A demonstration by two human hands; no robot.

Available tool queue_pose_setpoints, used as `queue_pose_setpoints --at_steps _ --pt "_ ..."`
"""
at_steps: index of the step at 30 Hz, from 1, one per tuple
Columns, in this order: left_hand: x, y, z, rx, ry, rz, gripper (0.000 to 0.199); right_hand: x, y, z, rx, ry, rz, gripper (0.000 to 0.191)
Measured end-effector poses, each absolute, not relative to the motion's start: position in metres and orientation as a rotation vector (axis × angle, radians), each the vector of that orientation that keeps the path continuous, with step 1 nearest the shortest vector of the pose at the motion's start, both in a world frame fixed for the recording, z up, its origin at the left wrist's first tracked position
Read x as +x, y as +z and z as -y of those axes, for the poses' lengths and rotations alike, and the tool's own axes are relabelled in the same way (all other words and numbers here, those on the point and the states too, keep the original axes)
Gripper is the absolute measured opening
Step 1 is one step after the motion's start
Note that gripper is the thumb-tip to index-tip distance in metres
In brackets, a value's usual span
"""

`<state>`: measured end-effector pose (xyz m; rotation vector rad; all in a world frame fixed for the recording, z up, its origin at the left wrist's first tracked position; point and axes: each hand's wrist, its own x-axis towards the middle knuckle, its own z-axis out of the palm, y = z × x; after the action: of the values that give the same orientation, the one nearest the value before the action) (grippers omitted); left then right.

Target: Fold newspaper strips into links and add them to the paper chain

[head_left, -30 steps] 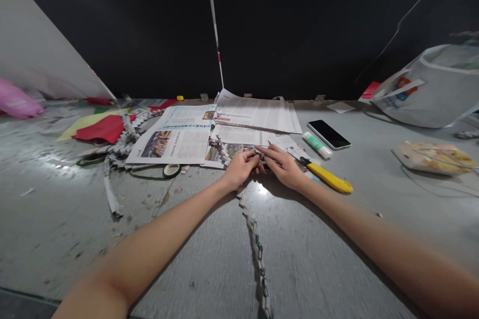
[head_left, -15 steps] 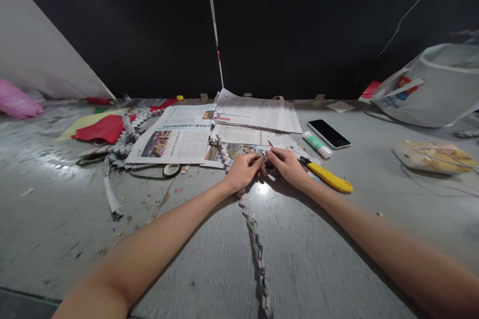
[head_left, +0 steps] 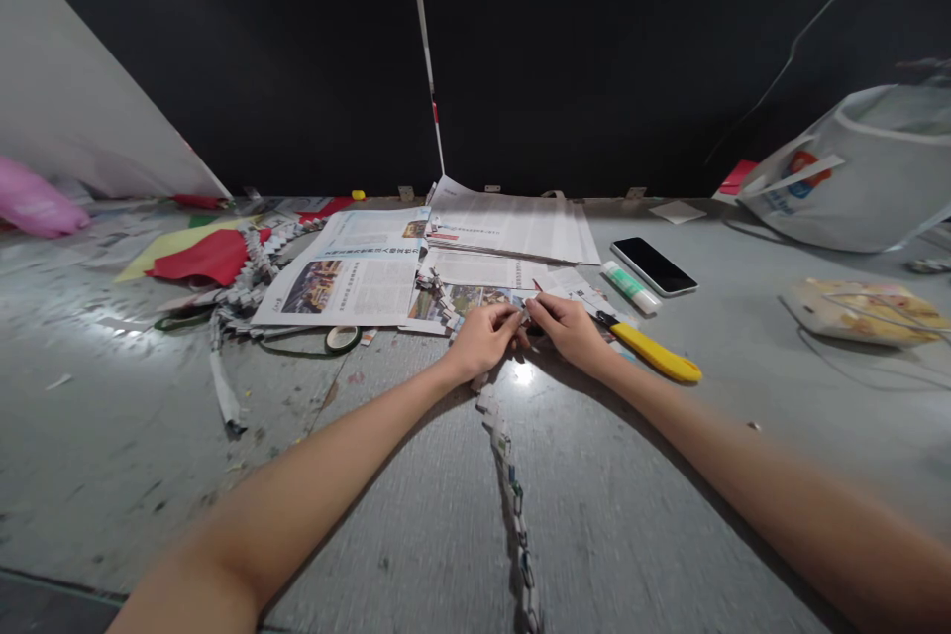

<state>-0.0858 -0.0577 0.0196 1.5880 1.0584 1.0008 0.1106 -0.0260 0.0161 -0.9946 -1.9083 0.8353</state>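
Since a second ago the right hand (head_left: 569, 330) has drawn back a little and curled, so its fingers no longer lie stretched over the papers; the left hand (head_left: 484, 341) sits almost where it was, and nothing else on the counter (head_left: 669, 475) has shifted.

Both hands meet at the far end of the paper chain (head_left: 511, 490), fingertips closed together on its last folded link (head_left: 523, 317). The grip of each hand is narrow, a pinch on that small piece; how the link is folded is too small to tell. From the grip the chain runs back toward the person, its long axis roughly straight down the middle of the counter between the two forearms, slightly nearer the left hand, under whose heel it passes.

Beyond the grip lie spread newspaper sheets (head_left: 349, 277), reaching away to the left. Far off to the right sits a white bag (head_left: 854, 168), and nearer than it a clear packet (head_left: 862, 309). Left of the newspapers lies red paper (head_left: 200, 258) beside more folded chain (head_left: 249, 287). Just right of the right hand, nearly touching its wrist, a yellow utility knife (head_left: 654, 352) points away to the right. Behind that are a phone (head_left: 654, 265) and a glue stick (head_left: 628, 285). A tape roll (head_left: 342, 339) lies left of the left hand.
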Motion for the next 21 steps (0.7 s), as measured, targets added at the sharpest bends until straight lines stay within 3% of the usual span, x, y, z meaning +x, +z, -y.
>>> queue_pose_setpoints --at_steps 15,21 --pt "-0.0865 0.0191 0.0571 1.576 0.994 -1.060 0.047 0.1110 0.0178 0.0271 -0.972 0.858 1.892 0.052" --pt "-0.0866 0.0164 0.0539 1.541 1.009 -1.072 0.047 0.1111 0.0190 0.0304 -0.935 0.802 1.893 0.035"
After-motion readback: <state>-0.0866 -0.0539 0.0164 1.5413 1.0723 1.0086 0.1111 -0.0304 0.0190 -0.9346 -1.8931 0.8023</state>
